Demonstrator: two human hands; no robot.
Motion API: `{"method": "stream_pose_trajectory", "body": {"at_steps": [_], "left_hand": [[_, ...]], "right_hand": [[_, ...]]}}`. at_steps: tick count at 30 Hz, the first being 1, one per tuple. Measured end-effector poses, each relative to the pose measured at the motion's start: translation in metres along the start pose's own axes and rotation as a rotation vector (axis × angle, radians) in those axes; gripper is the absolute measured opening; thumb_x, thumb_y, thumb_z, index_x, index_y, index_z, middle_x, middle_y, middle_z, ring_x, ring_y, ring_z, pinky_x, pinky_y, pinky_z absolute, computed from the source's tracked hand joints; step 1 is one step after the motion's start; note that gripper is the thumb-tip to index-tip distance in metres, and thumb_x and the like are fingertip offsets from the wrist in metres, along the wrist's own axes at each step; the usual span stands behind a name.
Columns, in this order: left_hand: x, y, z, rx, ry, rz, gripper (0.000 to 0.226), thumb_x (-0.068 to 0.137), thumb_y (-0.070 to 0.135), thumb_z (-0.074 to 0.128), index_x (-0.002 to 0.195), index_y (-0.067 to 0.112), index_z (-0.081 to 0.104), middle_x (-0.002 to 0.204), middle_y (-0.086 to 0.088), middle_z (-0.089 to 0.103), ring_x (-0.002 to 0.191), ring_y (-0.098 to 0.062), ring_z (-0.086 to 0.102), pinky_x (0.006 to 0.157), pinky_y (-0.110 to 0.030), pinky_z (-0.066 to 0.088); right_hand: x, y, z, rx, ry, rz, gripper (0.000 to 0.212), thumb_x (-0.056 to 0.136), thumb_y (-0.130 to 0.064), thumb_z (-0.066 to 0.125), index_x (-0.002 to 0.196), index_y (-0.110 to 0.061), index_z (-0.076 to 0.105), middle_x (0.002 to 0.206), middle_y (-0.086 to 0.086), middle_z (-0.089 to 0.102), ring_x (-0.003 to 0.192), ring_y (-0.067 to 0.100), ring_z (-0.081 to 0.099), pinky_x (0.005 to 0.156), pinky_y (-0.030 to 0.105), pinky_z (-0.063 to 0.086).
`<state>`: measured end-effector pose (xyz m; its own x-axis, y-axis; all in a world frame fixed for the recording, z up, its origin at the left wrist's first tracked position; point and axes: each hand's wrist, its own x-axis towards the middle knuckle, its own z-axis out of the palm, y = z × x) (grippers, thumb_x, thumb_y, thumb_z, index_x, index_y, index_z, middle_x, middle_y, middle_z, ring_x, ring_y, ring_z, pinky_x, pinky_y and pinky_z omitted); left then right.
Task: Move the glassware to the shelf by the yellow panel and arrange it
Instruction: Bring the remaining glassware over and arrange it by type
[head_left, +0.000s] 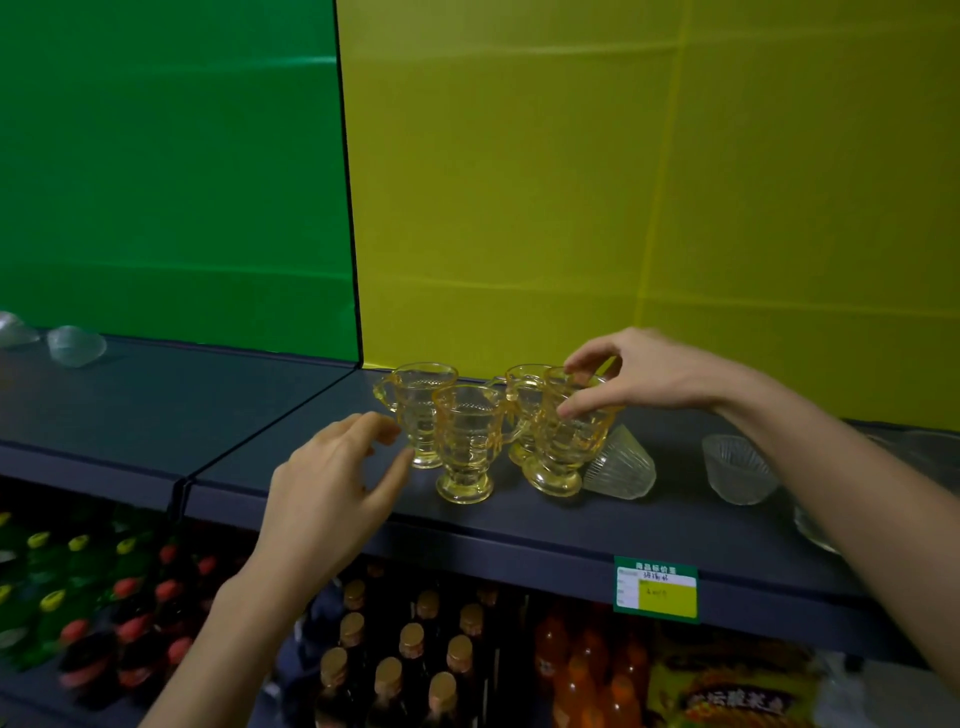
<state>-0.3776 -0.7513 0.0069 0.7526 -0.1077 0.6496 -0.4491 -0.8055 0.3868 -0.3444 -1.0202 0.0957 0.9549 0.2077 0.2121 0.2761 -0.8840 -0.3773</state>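
Note:
Several amber footed glass cups stand clustered on the dark shelf (519, 525) under the yellow panel (623, 182). The rightmost amber cup (563, 447) is tilted, and my right hand (639, 374) pinches its rim from above. The front amber cup (467, 441) stands upright with the back-left amber cup (421, 405) behind it. My left hand (337, 478) hovers open just left of them, fingertips close to the back-left cup's base. A fourth amber cup (524, 395) is partly hidden at the back.
A clear ribbed glass (621, 465) lies on its side against the tilted cup; another clear glass (737, 470) stands further right. Clear glasses (75, 345) sit on the shelf under the green panel (166, 166). Bottles (415, 654) fill the lower shelf. A price tag (655, 588) hangs on the shelf edge.

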Motion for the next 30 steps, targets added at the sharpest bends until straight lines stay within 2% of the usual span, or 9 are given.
{"method": "stream_pose_trajectory", "body": {"at_steps": [7,11,16,21,23,27,30], "left_hand": [[0.002,-0.001,0.011,-0.009,-0.019,0.001,0.023,0.083,0.041,0.055,0.098,0.023,0.057,0.099,0.007,0.064,0.091,-0.018,0.06,0.073,-0.04,0.051],[0.003,-0.001,0.021,0.003,-0.035,0.0,0.032,0.082,0.047,0.054,0.103,0.022,0.054,0.105,0.006,0.064,0.094,-0.021,0.06,0.071,-0.038,0.049],[0.006,-0.001,0.035,0.021,-0.071,-0.01,0.042,0.082,0.053,0.052,0.111,0.023,0.049,0.116,0.005,0.061,0.099,-0.021,0.059,0.067,-0.033,0.041],[0.007,-0.001,0.042,0.02,-0.082,-0.014,0.046,0.081,0.053,0.052,0.116,0.023,0.047,0.12,0.004,0.059,0.101,-0.022,0.059,0.066,-0.032,0.038],[0.006,-0.001,0.043,0.011,-0.084,-0.015,0.047,0.081,0.054,0.052,0.117,0.024,0.046,0.121,0.005,0.059,0.102,-0.022,0.059,0.068,-0.034,0.041],[0.004,0.0,0.043,0.003,-0.067,-0.005,0.048,0.081,0.054,0.052,0.117,0.025,0.046,0.12,0.006,0.059,0.101,-0.022,0.059,0.07,-0.036,0.044],[0.002,0.003,0.046,-0.009,-0.06,-0.006,0.048,0.08,0.054,0.053,0.117,0.024,0.047,0.116,0.005,0.06,0.097,-0.023,0.06,0.068,-0.035,0.043]], "right_hand": [[-0.003,0.002,0.004,-0.03,-0.018,-0.007,0.061,0.058,-0.053,0.075,0.111,-0.028,0.062,0.097,-0.013,0.065,0.074,-0.011,0.05,0.063,0.009,0.034],[-0.002,0.003,0.013,-0.057,-0.051,-0.022,0.061,0.059,-0.053,0.075,0.113,-0.026,0.062,0.101,-0.011,0.065,0.07,-0.011,0.047,0.059,0.007,0.033],[-0.001,0.003,0.017,-0.038,-0.072,-0.01,0.068,0.061,-0.054,0.074,0.119,-0.024,0.058,0.11,-0.009,0.062,0.078,-0.004,0.051,0.074,0.019,0.037],[-0.016,0.011,0.008,0.038,-0.156,0.021,0.094,0.055,-0.065,0.064,0.136,-0.024,0.04,0.137,-0.006,0.047,0.111,0.008,0.049,0.095,0.022,0.037],[-0.028,0.026,0.002,0.074,-0.216,0.051,0.099,0.057,-0.057,0.07,0.141,-0.023,0.03,0.144,-0.005,0.04,0.119,0.007,0.043,0.1,0.021,0.034],[-0.045,0.052,0.011,-0.097,-0.279,0.053,0.099,0.064,-0.03,0.081,0.143,-0.02,0.022,0.15,-0.003,0.03,0.133,0.009,0.031,0.11,0.023,0.025],[-0.047,0.06,0.027,-0.13,-0.264,0.002,0.104,0.063,-0.022,0.082,0.144,-0.022,0.017,0.152,-0.004,0.024,0.137,0.009,0.024,0.107,0.015,0.016]]}}
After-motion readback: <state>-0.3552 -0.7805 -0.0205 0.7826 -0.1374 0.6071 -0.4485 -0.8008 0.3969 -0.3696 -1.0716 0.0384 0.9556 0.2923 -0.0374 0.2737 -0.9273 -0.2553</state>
